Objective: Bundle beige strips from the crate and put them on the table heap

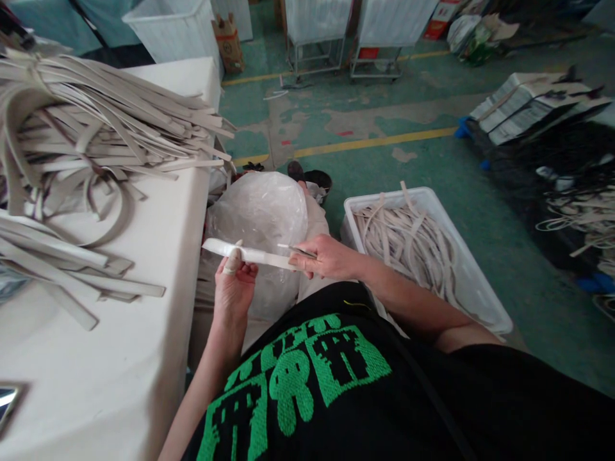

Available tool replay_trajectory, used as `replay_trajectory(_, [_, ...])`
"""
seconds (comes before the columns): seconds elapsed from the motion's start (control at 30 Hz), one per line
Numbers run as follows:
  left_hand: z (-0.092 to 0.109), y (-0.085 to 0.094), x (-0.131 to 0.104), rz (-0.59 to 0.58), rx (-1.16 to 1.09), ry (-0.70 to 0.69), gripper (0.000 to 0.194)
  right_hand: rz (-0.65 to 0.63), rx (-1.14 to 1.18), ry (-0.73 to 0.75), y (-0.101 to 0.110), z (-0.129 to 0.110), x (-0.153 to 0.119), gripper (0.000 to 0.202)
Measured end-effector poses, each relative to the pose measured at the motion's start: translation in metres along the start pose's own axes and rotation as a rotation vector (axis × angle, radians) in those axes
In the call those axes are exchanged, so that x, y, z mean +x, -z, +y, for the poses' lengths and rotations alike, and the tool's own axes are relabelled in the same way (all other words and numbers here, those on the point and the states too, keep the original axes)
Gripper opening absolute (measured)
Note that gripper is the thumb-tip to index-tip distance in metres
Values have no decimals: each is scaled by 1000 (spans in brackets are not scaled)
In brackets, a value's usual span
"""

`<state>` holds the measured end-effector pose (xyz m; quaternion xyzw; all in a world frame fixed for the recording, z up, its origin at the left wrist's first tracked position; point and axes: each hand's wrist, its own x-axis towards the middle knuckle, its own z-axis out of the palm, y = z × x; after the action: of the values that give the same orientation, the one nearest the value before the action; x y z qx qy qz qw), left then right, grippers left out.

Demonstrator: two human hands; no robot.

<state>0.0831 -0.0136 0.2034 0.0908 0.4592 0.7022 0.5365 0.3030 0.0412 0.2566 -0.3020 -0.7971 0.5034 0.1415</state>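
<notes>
Head view: nearest the camera, a black shirt with a green print (307, 378) is filling the lower frame. Just beyond it, the left hand (234, 285) is gripping a pale flat strip (250, 254) from below, thumb pressed on top, holding it level above a clear plastic bag (262, 211). The right hand (327, 257) is pinching the strip's right end while also holding a thin metal tool (296, 250) against it. To the right, a white bin (475, 288) is holding tangled strips. On the left, a white table (120, 358) is carrying a heap of similar strips (96, 121). Farther off, wheeled carts (365, 38) are standing on the green floor.
</notes>
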Motion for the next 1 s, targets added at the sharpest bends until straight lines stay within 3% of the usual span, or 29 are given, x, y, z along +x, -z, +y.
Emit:
replay_trajectory(0.13, [-7, -8, -8, -37, 23, -1, 32, 15, -146, -57, -1, -7, 0, 32])
replay_trajectory(0.23, [-11, -19, -18, -72, 50, -28, 36, 96, -174, -26, -2, -15, 2, 34])
replay_trajectory(0.43, [-2, -23, -23, -109, 21, -1, 33, 52, 325, 45, -2, 2, 2, 46])
replay_trajectory(0.57, [0, -18, -21, -93, -23, 107, 35, 221, 338, 234, -6, 16, 7, 37])
replay_trajectory(0.67, [-6, -18, -22, -122, -48, 155, 31, 173, 255, 408, -14, 11, 13, 26])
replay_trajectory(0.77, [-12, -19, -26, -145, -51, 184, 28, 93, 209, 387, -23, 4, 19, 18])
replay_trajectory(0.87, [-16, -19, -28, -147, -55, 237, 22, 96, 255, 402, -27, 3, 24, 21])
replay_trajectory(0.93, [-17, -17, -25, -137, -87, 311, 17, 103, 304, 376, -22, 2, 22, 28])
replay_trajectory(1.0, [-16, -14, -14, -80, -142, 382, 19, 82, 356, 255, -9, 2, 13, 36])
